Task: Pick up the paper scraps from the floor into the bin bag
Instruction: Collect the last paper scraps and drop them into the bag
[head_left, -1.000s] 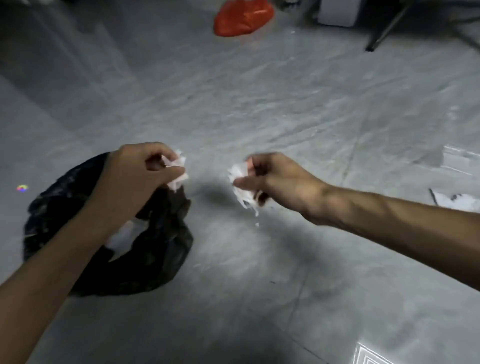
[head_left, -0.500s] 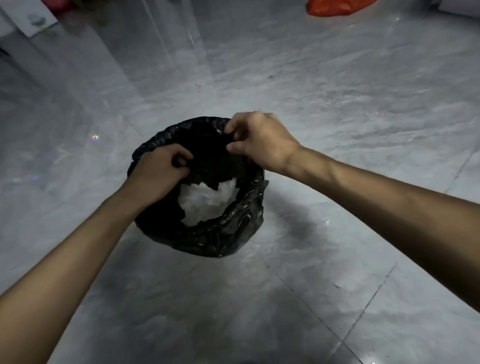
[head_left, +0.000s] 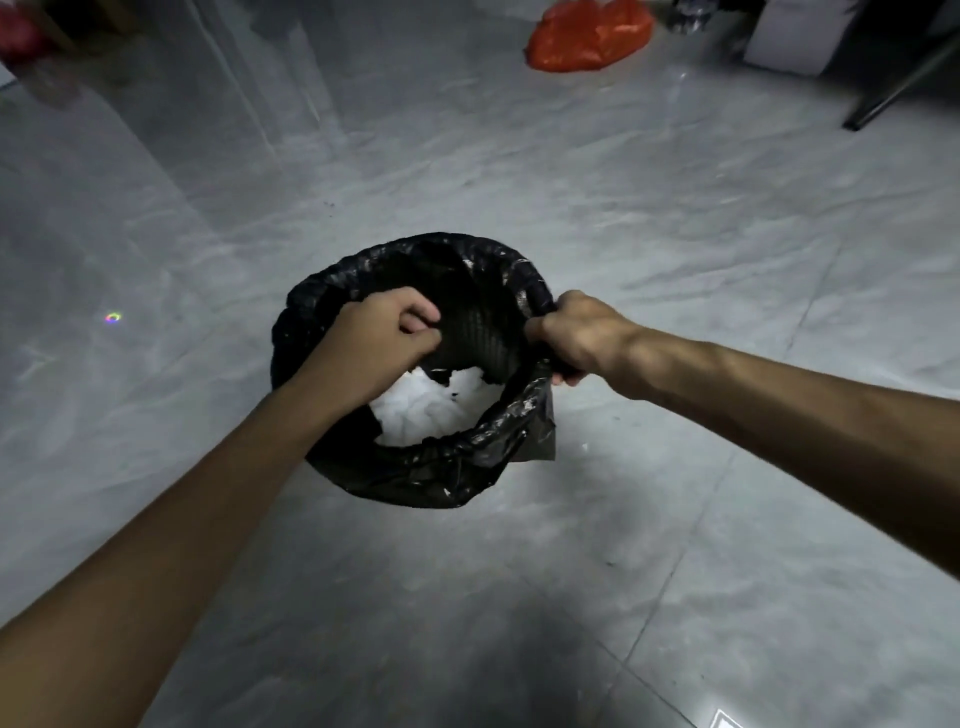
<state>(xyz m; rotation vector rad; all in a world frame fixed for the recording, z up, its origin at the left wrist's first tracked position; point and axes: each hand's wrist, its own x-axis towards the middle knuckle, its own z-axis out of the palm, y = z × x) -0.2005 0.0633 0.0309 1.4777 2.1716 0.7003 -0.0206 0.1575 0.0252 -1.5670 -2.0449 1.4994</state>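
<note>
A black bin bag (head_left: 426, 473) stands open on the grey tiled floor in the middle of the view. White paper scraps (head_left: 426, 405) lie heaped inside it. My left hand (head_left: 379, 343) is closed over the bag's mouth, its fingers pinching an inner fold of black plastic. My right hand (head_left: 576, 338) grips the bag's rolled rim on the right side. I see no loose scraps on the floor near the bag.
An orange plastic bag (head_left: 589, 34) lies on the floor at the far top. A white box (head_left: 795, 36) and a dark slanted leg (head_left: 898, 88) stand at the top right. A tiny white fleck (head_left: 584, 446) lies right of the bag.
A second ago both hands held paper scraps beside the bag. The scraps have gone into the bag and both hands now hold its plastic; my right hand shifted to the right rim.
</note>
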